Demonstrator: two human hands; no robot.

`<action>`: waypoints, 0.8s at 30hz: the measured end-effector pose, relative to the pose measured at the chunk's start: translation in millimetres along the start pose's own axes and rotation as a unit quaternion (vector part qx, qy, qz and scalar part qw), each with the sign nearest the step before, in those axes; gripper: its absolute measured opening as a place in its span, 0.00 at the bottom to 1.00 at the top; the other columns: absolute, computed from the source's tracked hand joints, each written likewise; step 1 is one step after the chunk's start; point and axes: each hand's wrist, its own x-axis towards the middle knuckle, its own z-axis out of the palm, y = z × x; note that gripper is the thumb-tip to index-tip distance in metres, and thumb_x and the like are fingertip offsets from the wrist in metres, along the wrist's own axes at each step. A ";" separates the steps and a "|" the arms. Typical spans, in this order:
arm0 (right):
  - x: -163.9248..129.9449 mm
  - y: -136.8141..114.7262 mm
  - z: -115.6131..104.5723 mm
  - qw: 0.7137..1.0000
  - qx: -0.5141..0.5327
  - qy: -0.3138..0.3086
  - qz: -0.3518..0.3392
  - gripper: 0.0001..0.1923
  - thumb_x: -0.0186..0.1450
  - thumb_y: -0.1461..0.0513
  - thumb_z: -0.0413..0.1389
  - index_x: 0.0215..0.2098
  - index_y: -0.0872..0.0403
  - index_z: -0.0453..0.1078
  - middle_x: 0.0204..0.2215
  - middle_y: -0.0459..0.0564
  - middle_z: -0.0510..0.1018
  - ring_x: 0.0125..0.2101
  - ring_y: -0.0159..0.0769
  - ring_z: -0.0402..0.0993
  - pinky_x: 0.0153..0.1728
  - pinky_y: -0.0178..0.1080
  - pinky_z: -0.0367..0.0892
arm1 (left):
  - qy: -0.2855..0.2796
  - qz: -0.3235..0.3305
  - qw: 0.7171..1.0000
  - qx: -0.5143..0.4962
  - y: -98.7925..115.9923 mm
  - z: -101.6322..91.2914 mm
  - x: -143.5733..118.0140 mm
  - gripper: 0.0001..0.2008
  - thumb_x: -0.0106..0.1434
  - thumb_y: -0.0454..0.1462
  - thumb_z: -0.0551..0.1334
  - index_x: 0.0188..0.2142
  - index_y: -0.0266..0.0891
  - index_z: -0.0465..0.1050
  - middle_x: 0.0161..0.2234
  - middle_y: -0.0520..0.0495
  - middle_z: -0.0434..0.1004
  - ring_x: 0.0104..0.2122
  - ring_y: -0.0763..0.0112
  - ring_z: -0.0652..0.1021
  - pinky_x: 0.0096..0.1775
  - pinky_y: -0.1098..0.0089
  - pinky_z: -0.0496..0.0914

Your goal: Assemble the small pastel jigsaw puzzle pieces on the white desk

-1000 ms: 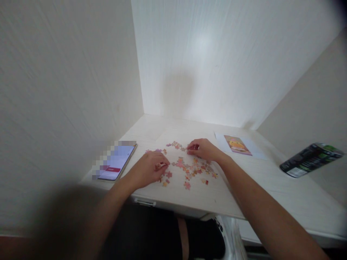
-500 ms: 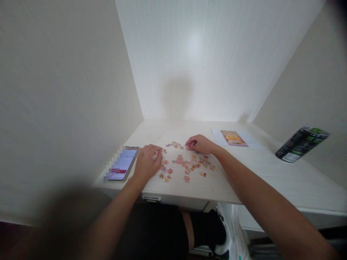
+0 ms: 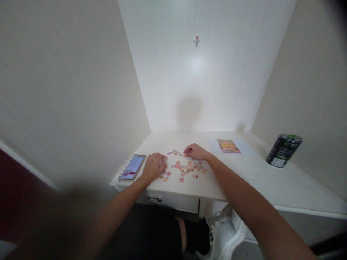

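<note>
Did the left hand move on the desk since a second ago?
Yes. The left hand slid away from the loose puzzle pieces toward the phone; it now lies close beside it.

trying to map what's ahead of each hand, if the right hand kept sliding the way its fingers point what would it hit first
The right hand points left across the desk, fingertips at the far edge of the scattered puzzle pieces. Going on, it would probably meet the few loose pieces just beyond, then the left hand. Depth is hard to judge.
</note>
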 end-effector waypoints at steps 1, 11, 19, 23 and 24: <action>0.2 0.7 0.2 1.000 0.001 0.002 -0.001 0.11 0.56 0.64 0.62 0.37 0.58 0.79 0.33 0.54 0.83 0.34 0.37 0.77 0.37 0.36 0.69 | -0.002 -0.001 1.000 -0.002 1.1 -0.2 0.4 0.11 0.68 0.37 0.53 0.40 0.38 0.74 0.39 0.42 0.78 0.42 0.58 0.75 0.48 0.57 0.66; -2.9 -3.8 -2.1 1.000 -0.011 -0.003 -0.006 0.11 0.56 0.65 0.61 0.38 0.58 0.79 0.34 0.53 0.83 0.34 0.36 0.77 0.38 0.35 0.69 | 0.044 -0.006 0.997 -0.062 3.1 -11.8 4.2 0.18 0.72 0.40 0.45 0.44 0.35 0.71 0.40 0.40 0.77 0.41 0.60 0.76 0.44 0.58 0.69; -1.3 -2.8 -1.0 1.000 -0.012 -0.008 0.002 0.12 0.55 0.66 0.60 0.37 0.57 0.80 0.32 0.53 0.83 0.33 0.36 0.76 0.36 0.36 0.68 | -0.074 0.346 0.921 -0.166 97.4 -10.7 -31.0 0.16 0.66 0.47 0.53 0.46 0.44 0.73 0.40 0.42 0.78 0.38 0.62 0.77 0.41 0.61 0.72; -0.8 -1.3 -1.8 1.000 0.003 -0.010 0.013 0.12 0.56 0.64 0.60 0.38 0.57 0.80 0.32 0.53 0.83 0.33 0.36 0.77 0.36 0.36 0.69 | -0.235 0.586 0.760 -0.150 136.0 42.9 -80.8 0.07 0.62 0.38 0.64 0.27 0.45 0.72 0.37 0.50 0.77 0.37 0.73 0.77 0.41 0.73 0.72; -0.3 -0.4 -2.0 1.000 0.007 -0.012 0.017 0.12 0.56 0.64 0.60 0.38 0.57 0.80 0.32 0.52 0.83 0.33 0.36 0.77 0.36 0.36 0.69 | -0.247 0.570 0.772 -0.131 139.4 57.5 -92.3 0.11 0.62 0.39 0.65 0.23 0.44 0.71 0.37 0.52 0.78 0.37 0.76 0.76 0.41 0.78 0.72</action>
